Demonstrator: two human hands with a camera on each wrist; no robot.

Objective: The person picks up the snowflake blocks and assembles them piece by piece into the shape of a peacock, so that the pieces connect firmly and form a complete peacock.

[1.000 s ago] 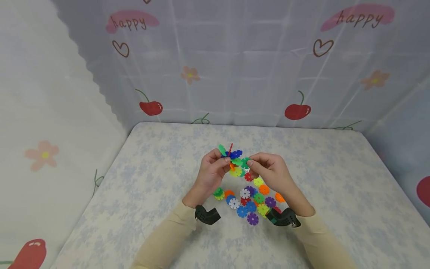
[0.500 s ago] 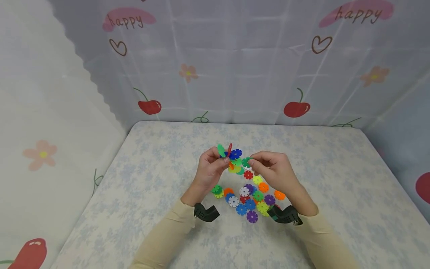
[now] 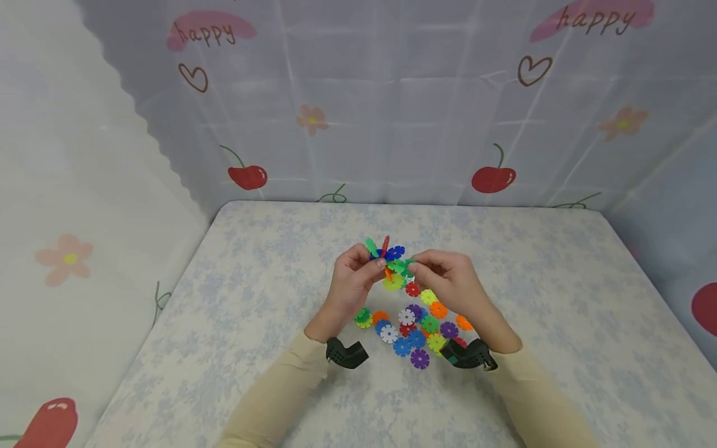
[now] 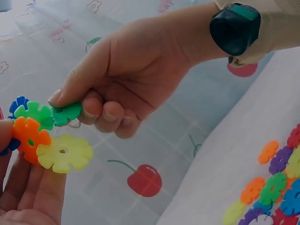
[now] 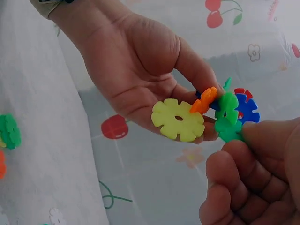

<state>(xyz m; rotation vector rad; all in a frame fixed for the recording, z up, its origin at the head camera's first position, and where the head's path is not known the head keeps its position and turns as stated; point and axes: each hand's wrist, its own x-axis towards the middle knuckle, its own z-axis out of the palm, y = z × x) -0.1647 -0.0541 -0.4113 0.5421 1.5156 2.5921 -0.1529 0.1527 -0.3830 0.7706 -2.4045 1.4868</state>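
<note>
My left hand (image 3: 351, 283) pinches a joined cluster of notched plastic snowflake discs above the table. The cluster has a blue disc (image 3: 396, 252), a red disc (image 3: 386, 244) seen nearly edge-on, light green ones, an orange disc (image 4: 31, 139) and a yellow disc (image 5: 178, 120). Between thumb and index finger, my right hand (image 3: 456, 281) pinches a darker green disc (image 4: 66, 114). Its edge meets a light green disc (image 4: 35, 115) of the cluster; whether their slots interlock I cannot tell. The left fingertips hide part of the blue discs.
Loose discs lie scattered on the table below the hands, among them a purple disc (image 3: 420, 358), a white disc (image 3: 389, 334) and an orange disc (image 3: 439, 310). The pale patterned tabletop (image 3: 269, 261) runs back to a printed curtain (image 3: 386, 143).
My right hand has moved slightly left, bringing its green disc from beside the cluster against the light green disc. The left hand has turned the cluster a little. The head view has shifted slightly.
</note>
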